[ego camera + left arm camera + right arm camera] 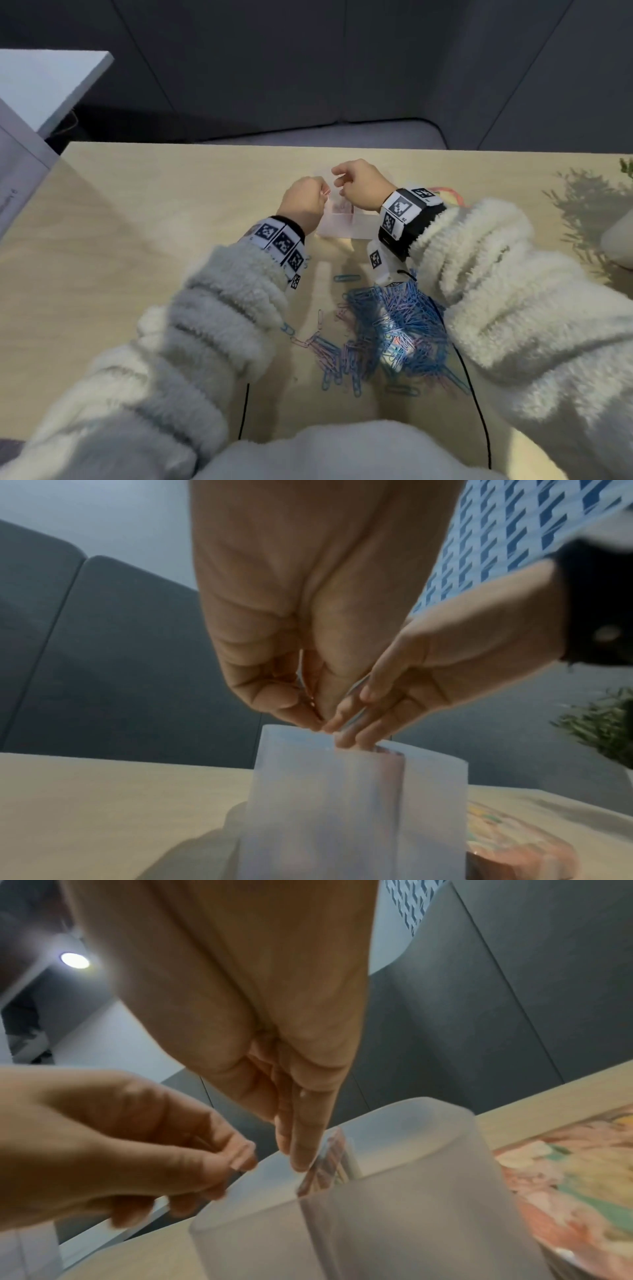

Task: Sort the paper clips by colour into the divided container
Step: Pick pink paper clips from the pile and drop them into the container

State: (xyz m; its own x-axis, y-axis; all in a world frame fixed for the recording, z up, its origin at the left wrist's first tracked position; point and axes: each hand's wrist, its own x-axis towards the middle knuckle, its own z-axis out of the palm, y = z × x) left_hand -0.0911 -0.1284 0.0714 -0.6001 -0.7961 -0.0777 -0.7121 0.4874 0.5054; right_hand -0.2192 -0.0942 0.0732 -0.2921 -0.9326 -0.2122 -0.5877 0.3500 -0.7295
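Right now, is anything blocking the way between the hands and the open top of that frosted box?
Nothing visible does. The left hand and right hand are both just above the divided container, fingertips at its open rim beside the divider. The paper clip pile lies nearer the person, behind the wrists.

Your left hand [305, 202] and right hand [359, 186] crowd together over the frosted container [346, 228], blocking its open top from above. Bare counter [144, 212] lies wide to the left and behind the container. Nearer you, the paper clip pile [387, 329] fills the gap between your sleeves; a patterned plate [565, 1177] sits just right of the container.
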